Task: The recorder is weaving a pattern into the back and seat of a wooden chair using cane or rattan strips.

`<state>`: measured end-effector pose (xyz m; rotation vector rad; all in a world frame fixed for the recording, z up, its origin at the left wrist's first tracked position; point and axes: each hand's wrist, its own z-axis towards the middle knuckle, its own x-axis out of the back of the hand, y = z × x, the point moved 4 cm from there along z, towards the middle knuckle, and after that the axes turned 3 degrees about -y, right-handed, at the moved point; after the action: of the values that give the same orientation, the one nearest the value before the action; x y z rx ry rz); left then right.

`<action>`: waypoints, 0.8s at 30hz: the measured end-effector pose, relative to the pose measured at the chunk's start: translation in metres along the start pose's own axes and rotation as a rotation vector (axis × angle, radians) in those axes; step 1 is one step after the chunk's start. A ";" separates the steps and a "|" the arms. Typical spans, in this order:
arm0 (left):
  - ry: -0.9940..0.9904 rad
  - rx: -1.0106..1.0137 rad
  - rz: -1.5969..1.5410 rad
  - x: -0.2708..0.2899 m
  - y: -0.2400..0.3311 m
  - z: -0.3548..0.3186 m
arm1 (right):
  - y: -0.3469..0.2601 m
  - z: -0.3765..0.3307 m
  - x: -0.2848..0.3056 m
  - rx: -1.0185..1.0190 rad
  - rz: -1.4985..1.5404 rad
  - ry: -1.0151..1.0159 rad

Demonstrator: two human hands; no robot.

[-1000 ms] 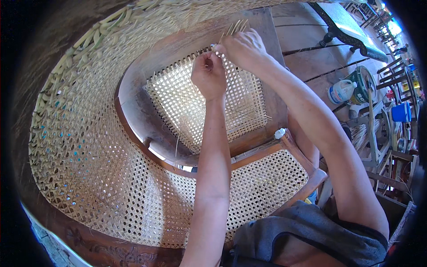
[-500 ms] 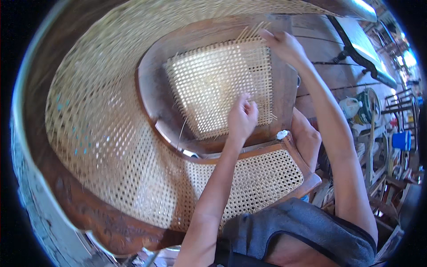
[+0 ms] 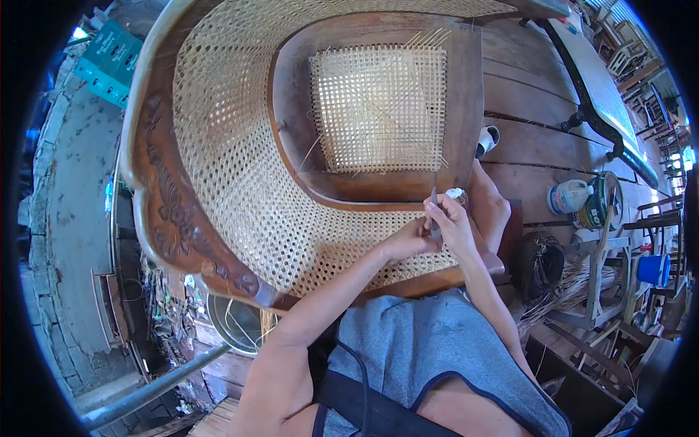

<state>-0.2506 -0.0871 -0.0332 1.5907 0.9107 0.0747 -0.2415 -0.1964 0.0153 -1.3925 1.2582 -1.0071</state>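
A wooden armchair (image 3: 175, 218) with a curved cane-woven back (image 3: 240, 146) fills the middle. Set in its wooden seat frame (image 3: 462, 95) is a square panel of woven cane (image 3: 378, 109). Loose strand ends (image 3: 431, 38) stick out along its far right edge, and others show at its near left corner. Over the near stretch of cane, my hands meet. My right hand (image 3: 453, 224) is closed on a thin, pointed dark tool (image 3: 435, 195), tip away from me. Beside it, my left hand (image 3: 411, 240) is closed with curled fingers; what it holds is hidden.
A white wad (image 3: 455, 193) sits by my right hand. To the right are a white jug (image 3: 570, 198), a green bucket (image 3: 608, 200), a blue container (image 3: 654, 269) and a bench with dark curved legs (image 3: 593, 116). A metal basin (image 3: 233, 324) stands near left, a green crate (image 3: 109, 62) far left.
Both hands have left the woven seat panel and come together nearer my body. The pointed tool now shows in my right hand. My view has shifted, showing more floor at left.
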 end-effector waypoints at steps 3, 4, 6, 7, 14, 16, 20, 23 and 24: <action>0.210 -0.111 -0.116 -0.034 0.015 -0.017 | -0.016 -0.026 0.002 0.189 -0.395 0.055; 0.310 -0.193 -0.016 -0.037 0.019 -0.023 | -0.026 -0.036 -0.001 0.372 -0.720 0.087; 0.326 -0.036 0.018 -0.024 -0.001 -0.018 | -0.040 -0.060 0.007 0.306 -0.661 0.103; 0.373 0.013 0.040 -0.022 0.006 -0.024 | -0.055 -0.079 0.013 0.273 -0.659 0.056; 0.911 -0.407 -0.178 0.084 0.045 -0.059 | -0.014 -0.188 0.038 -0.039 -1.150 -0.328; 1.202 -0.391 0.005 0.141 0.059 -0.059 | 0.000 -0.193 0.028 -0.138 -1.142 -0.288; 1.561 -0.426 0.369 0.227 0.069 -0.069 | 0.002 -0.194 0.024 -0.257 -1.027 -0.074; 1.682 -0.376 0.618 0.243 0.076 -0.074 | 0.009 -0.207 0.036 -0.463 -1.050 0.011; 1.668 -0.285 0.697 0.246 0.078 -0.074 | 0.013 -0.220 0.056 -0.447 -1.051 -0.193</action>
<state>-0.0814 0.1199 -0.0536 1.2569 1.3360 2.1391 -0.4513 -0.2802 0.0420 -2.5484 0.5583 -1.2388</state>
